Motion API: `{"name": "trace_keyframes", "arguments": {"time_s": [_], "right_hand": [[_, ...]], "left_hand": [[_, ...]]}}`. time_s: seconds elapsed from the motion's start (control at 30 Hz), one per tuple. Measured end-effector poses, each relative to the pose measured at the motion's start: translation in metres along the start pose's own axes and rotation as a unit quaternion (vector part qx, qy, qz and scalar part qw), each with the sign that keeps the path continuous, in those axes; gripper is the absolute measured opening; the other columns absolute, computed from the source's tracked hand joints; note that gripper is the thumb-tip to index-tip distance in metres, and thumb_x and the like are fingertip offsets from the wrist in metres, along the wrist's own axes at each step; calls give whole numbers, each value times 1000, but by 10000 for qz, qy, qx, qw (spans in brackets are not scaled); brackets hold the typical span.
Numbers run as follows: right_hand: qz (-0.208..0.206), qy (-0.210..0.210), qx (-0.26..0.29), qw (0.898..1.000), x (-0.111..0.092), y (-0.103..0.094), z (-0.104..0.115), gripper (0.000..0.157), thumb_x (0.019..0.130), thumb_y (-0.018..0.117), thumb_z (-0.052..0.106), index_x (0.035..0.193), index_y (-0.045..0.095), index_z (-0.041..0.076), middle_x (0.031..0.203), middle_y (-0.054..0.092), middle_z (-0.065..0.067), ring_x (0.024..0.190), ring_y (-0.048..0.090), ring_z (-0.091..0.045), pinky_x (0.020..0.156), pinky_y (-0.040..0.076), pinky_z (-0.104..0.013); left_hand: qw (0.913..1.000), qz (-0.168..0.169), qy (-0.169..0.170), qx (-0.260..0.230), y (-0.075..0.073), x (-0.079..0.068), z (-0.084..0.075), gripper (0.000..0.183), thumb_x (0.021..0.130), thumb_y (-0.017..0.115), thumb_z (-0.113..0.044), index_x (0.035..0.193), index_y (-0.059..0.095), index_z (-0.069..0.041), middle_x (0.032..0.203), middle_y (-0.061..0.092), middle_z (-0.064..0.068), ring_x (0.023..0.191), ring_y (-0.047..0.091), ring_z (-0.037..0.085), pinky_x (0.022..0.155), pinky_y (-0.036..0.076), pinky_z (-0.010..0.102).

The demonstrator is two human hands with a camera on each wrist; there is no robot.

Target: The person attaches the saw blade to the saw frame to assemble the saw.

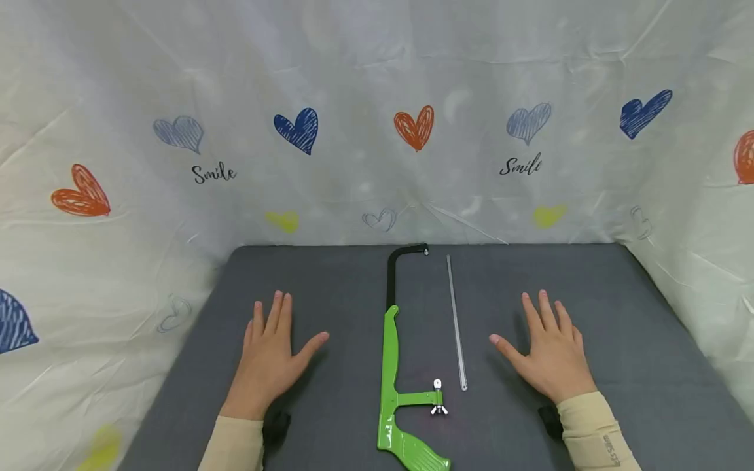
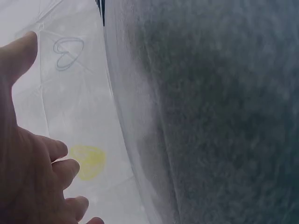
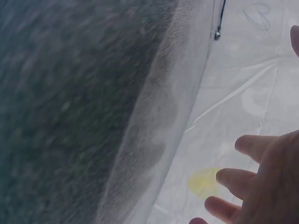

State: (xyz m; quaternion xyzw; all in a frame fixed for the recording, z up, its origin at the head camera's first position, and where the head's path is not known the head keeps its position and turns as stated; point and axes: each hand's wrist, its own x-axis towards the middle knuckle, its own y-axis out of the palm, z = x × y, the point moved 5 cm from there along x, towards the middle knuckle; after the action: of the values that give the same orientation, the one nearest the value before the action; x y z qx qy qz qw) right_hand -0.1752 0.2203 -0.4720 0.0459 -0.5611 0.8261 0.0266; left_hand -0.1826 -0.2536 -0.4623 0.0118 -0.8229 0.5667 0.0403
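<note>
Two things lie apart, side by side, on the dark grey cloth-covered worktop [image 1: 330, 281]: a bright green saw frame with a black bent front arm [image 1: 389, 356], and a thin, straight silver strip [image 1: 456, 320], which we judge to be its blade. We see both between the hands, the frame nearer to the left one and the strip to the right of the frame. The strip is not attached to the silver pin [image 1: 426, 252] at the tip of the black arm, nor to the metal fitting with the silver wing nut [image 1: 439, 410] on the green crosspiece.

For good handling, we think it wise to take the frame by its ribbed green grip [image 1: 421, 453], because this part offers the surest hold. The strip we should rather pinch at one end, lightly, since we cannot tell which edge carries teeth, and so thin a piece may bend or slip.

As for the hands, the left hand [image 1: 271, 360] is spread wide, palm down, its thumb well away from the straight fingers. The right hand [image 1: 556, 360] mirrors it. Both hold nothing and touch neither thing; whether they rest on the cloth, we cannot tell.
</note>
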Motion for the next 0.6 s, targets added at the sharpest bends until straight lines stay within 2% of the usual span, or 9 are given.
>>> {"name": "trace_keyframes", "arguments": {"time_s": [0.23, 0.43, 0.6], "right_hand": [[-45, -73, 33, 10000, 2, 9, 10, 107, 85, 48, 84, 164, 15, 20, 169, 12, -18, 152, 14, -50, 109, 20, -75], [-61, -212, -24, 9998, 5, 14, 24, 106, 86, 49, 82, 164, 18, 18, 168, 18, -18, 150, 20, -48, 108, 26, -74], [-146, -370, -54, 9992, 6, 16, 35, 103, 87, 55, 76, 162, 22, 14, 165, 25, -20, 147, 28, -48, 105, 32, -73]], "left_hand": [[9997, 91, 206, -120, 13, -1, -17, 108, 89, 45, -81, 163, 2, -15, 171, 0, 9, 157, -10, 40, 119, 9, 68], [9989, -20, 419, -215, 23, 3, -48, 103, 92, 44, -77, 164, 5, -15, 171, 2, 8, 158, -1, 38, 122, 13, 63], [9972, -98, 710, -187, 30, 7, -78, 102, 93, 47, -74, 163, 9, -10, 171, 5, 11, 158, 2, 37, 121, 19, 63]]}}
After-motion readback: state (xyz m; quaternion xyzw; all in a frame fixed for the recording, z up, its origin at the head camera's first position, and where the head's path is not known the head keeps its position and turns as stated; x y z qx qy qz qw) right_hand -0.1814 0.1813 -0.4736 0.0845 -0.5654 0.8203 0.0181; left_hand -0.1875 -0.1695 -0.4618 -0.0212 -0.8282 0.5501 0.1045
